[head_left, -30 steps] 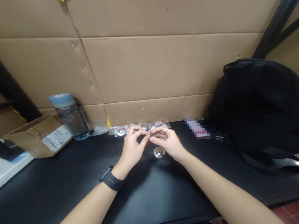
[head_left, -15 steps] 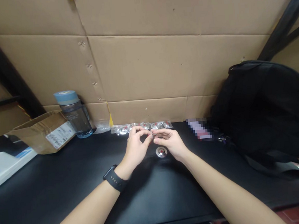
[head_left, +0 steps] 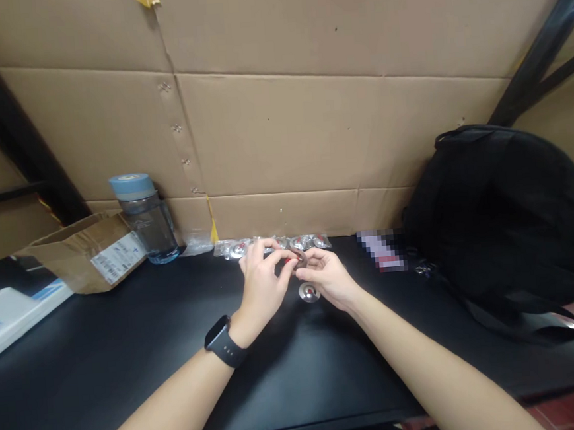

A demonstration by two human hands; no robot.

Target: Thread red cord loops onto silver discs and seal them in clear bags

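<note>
Both hands sit slightly lower than before; left hand [head_left: 262, 280] and right hand [head_left: 324, 278] pinch one small round silver disc [head_left: 298, 258] above the black worktop [head_left: 129, 360]. Fingertip grip should remain light and even.

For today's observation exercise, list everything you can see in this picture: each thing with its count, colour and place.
table: one, black, foreground
metal disc: one, silver, red centre, on table below hands
small disc: one, silver, between both hands' fingertips
bagged discs: several, by wall
bottle: one, blue lid, left
cardboard box: one, brown, left
backpack: one, black, right
cardboard wall: brown, behind
watch: black, left wrist
left hand: grip on small disc
right hand: grip on small disc
</note>
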